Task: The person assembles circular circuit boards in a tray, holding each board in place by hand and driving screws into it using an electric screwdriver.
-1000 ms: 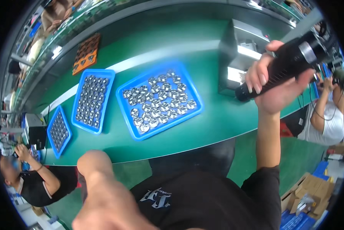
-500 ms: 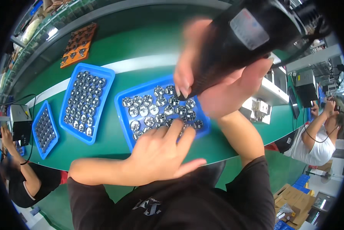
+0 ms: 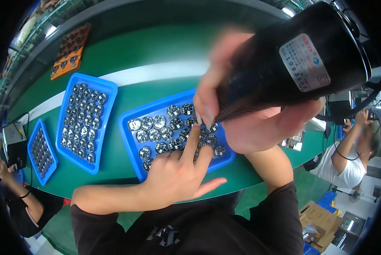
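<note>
Head view: a black handheld tool [image 3: 262, 72] fills the upper right of the frame, held above the right part of the middle blue tray [image 3: 131, 154]. Its long axis runs diagonally, the broad end toward the upper right corner and the narrow end slanting down to the centre. The very tip is masked by fingers, so I cannot tell whether it touches a part. A pale label [image 3: 305, 61] sits on the broad end, and a dark cable [image 3: 355, 111] curves at the right edge, apparently its lead.

The right hand [image 3: 258, 123] has its grip clamped around the narrower half of the tool. The left hand [image 3: 173, 174] has its grip apart: 1 index finger reaches forward to the tool's lower end, the thumb stretched away to the right, with round silver-and-black parts [image 3: 159, 122] beneath the fingertips.

The tool looks stiff, smooth and probably fairly heavy toward its broad end; the slimmer lower barrel seems the best place to hold it, with the cable kept free. The parts look light, hard and slick, best taken by their rims.

At the left of the frame, 2 more filled blue trays [image 3: 109, 89] and an orange board [image 3: 70, 68] lie on the green surface [image 3: 114, 170].
</note>
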{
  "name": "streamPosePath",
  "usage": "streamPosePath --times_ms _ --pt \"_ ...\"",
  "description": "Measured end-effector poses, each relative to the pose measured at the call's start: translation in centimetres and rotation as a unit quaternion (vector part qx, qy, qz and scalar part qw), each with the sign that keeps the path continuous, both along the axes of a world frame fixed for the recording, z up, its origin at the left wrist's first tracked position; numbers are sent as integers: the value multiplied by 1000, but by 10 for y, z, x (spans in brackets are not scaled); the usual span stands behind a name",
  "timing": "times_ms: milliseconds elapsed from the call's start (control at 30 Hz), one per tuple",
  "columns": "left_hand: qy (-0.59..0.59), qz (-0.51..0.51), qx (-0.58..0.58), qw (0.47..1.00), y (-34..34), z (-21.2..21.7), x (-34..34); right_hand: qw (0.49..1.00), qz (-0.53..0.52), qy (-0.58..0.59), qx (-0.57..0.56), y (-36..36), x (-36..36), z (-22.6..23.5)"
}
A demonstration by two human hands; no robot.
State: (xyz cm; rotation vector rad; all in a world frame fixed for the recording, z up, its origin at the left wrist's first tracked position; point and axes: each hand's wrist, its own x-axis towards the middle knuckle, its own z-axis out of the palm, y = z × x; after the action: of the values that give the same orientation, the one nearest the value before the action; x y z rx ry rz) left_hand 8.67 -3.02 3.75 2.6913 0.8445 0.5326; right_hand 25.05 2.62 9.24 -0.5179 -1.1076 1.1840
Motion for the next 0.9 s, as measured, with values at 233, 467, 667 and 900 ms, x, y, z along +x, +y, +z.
streamPosePath --times_ms 233,467,667,900 --pt "80 22 9 997 -3 -1 7 982 21 189 -16 5 -5 -4" --pt "130 34 37 990 -10 -6 14 992 5 -92 -88 2 3 2" --pt "164 32 62 984 -13 -6 18 991 -6 -78 -107 -1 -1 -1" --pt "160 39 65 984 -14 -9 17 996 -14 -28 -87 1 -10 -14"
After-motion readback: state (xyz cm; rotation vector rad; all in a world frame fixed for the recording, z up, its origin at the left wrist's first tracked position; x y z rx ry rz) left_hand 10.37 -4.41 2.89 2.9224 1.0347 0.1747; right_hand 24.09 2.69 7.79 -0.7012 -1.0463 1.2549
